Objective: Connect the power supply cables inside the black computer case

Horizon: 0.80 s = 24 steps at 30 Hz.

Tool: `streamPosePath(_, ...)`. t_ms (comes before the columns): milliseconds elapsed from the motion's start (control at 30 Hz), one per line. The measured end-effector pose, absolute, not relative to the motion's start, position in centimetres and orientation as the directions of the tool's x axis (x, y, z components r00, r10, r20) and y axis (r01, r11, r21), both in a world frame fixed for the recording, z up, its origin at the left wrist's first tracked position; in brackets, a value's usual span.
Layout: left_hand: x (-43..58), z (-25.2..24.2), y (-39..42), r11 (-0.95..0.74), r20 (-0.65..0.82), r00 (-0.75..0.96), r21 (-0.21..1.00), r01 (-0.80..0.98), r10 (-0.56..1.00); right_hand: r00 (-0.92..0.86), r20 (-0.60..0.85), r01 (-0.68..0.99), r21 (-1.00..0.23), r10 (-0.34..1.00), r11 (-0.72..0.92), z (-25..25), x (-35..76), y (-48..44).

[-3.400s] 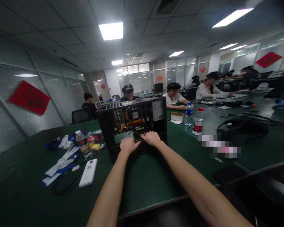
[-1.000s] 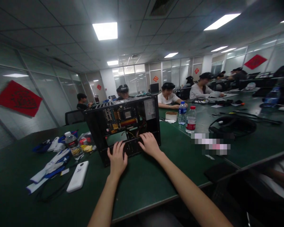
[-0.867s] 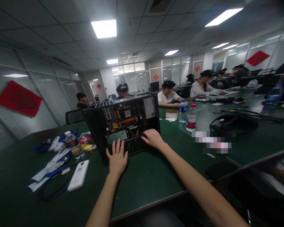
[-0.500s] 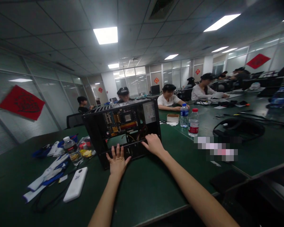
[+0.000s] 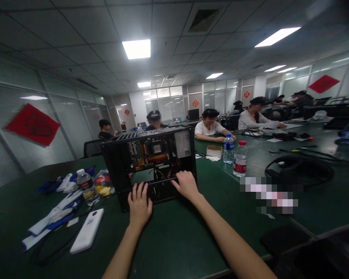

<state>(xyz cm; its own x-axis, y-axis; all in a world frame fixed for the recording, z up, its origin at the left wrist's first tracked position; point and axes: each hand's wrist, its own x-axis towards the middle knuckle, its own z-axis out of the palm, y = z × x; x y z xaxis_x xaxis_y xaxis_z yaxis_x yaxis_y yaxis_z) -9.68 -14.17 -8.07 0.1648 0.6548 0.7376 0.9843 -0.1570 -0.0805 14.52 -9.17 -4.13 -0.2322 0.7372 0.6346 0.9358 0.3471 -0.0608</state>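
A black computer case point(image 5: 112, 170) stands on the green table with its open side toward me, showing a circuit board point(image 5: 154, 149), loose wires and a labelled silver box. My left hand point(image 5: 140, 205) lies on the lower front rail, its fingers bent over the rail's top edge and its thumb on the front. Farther right, my right hand point(image 5: 187, 185) grips the same rail, fingers curled over and thumb pointing left. Its fingertips are partly hidden.
Left of the case lie gloves point(image 5: 54, 217), a water bottle point(image 5: 86, 186) and a white phone-like device point(image 5: 87, 230). Two more bottles, a blue-capped one point(image 5: 228, 149) and a red-capped one point(image 5: 240, 161), stand right, near a small box point(image 5: 214, 151) and a black headband-like item point(image 5: 299, 170). Several people sit beyond.
My left hand's fingers have drawn closer together and bent over the rail. My right hand stays on the rail. The whole view has shifted slightly; the case remains upright.
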Motion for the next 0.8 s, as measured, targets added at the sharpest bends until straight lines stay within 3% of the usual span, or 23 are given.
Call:
streamPosePath(167,-9.5,-8.1,-13.9,-0.130,0.767,0.129,-0.059,0.990,0.629,-0.306,0.516,0.883,-0.159,0.800,0.441,-2.3,14.5,-9.2)
streamPosePath(333,-9.7,-8.5,-13.0,-0.139,0.802,0.113,-0.038,0.990,0.586,-0.478,0.219,0.730,-0.441,0.851,0.523,0.9,12.2,-6.5)
streamPosePath(633,-9.7,-8.4,-13.1,-0.190,0.818,0.139,-0.037,0.981,0.558,-0.522,-0.425,0.816,-0.500,0.740,0.289,1.7,6.3,0.9)
streamPosePath(733,-9.7,-8.2,-13.2,-0.193,0.815,0.142,-0.038,0.981,0.562,-0.471,-0.512,0.852,-0.475,0.718,0.221,1.1,6.2,2.0)
streamPosePath(800,-9.7,-8.1,-13.2,-0.199,0.809,0.143,-0.033,0.979,0.571,-0.442,-0.494,0.860,-0.472,0.748,0.197,0.7,6.3,2.4)
